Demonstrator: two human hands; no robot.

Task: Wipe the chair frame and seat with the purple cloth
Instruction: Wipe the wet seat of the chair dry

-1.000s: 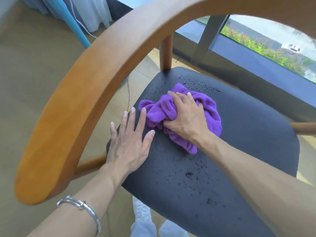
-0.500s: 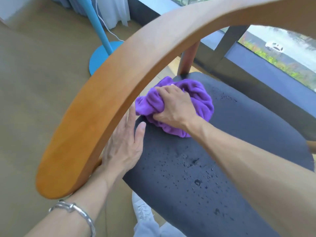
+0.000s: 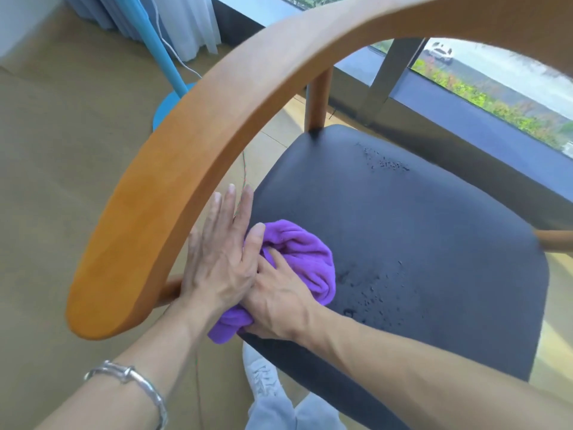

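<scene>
From the head camera, a chair fills most of the picture. Its chair frame (image 3: pixel 186 169) is a broad, smooth band of honey-coloured wood, bent in one sweeping arc from the lower left up and over to the upper right, with a rounded end. A round wooden post (image 3: pixel 317 100) drops from the arc to the far corner of the seat (image 3: pixel 418 243). The seat is a dark, matt pad with rounded corners and a faint leathery sheen. Water droplets (image 3: pixel 384 162) bead on it near the far edge, and more lie scattered just right of the cloth.

The purple cloth (image 3: pixel 304 259) is soft, fleecy and bunched into a rumpled lump. It lies on the near left part of the seat, with one fold hanging over the seat's edge.

The right hand (image 3: pixel 276 299) lies on the cloth with its fingers curled into the folds, gripping it against the seat. The left hand (image 3: pixel 217 259) lies flat beside it with straight fingers that reach out over the seat's left edge, under the arc. Its thumb touches the cloth and its palm partly overlaps the right hand. The two hands are pressed close together. A silver bracelet (image 3: pixel 133 380) with a knotted, twisted shape rings the left wrist.

Under the seat's near edge show a white shoe (image 3: pixel 262 377) and pale grey trouser legs. The floor (image 3: pixel 62 150) is a plain tan surface. On it stands a light blue pole (image 3: pixel 155 48) on a round flat base, beside pale curtains (image 3: pixel 192 23). At the upper right, beyond a window with a grey metal frame, are green shrubs and a white car (image 3: pixel 440 52).
</scene>
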